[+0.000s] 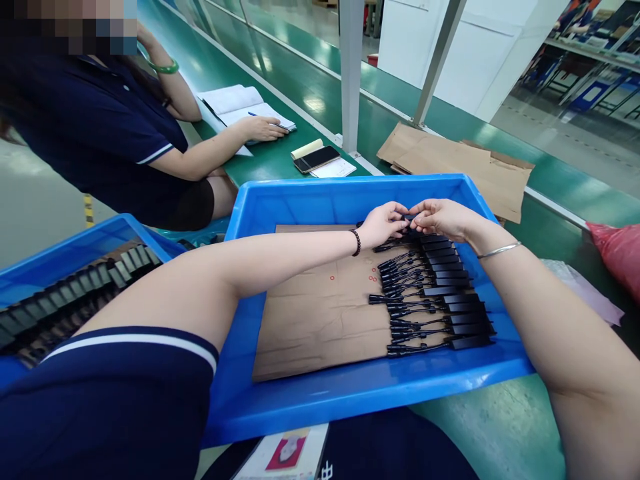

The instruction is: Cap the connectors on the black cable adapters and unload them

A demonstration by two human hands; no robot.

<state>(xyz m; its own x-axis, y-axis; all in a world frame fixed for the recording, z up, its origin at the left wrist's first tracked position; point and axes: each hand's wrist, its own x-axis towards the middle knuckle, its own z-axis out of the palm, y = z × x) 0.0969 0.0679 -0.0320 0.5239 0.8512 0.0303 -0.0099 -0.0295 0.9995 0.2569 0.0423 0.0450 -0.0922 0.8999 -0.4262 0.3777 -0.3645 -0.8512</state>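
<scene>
Over the far right part of a blue plastic bin [350, 397], my left hand [383, 225] and my right hand [440, 217] meet with fingertips pinched. Between them is a black cable, mostly hidden by the fingers. Below my hands, a row of several flat black modules [460, 287] with short cables and plug ends [400, 308] lies on a cardboard sheet [320, 320] inside the bin. Their cables point left and their flat bodies lie to the right. A few small red rings show on the cardboard, left of the plugs.
At left, a second blue bin [145, 233] holds rows of grey and black parts [75, 293]. A co-worker [125, 127] sits beyond it, one hand on an open notebook [235, 103]. A phone [317, 159], flat cardboard [450, 157] and a red bag [617, 257] lie on the green bench.
</scene>
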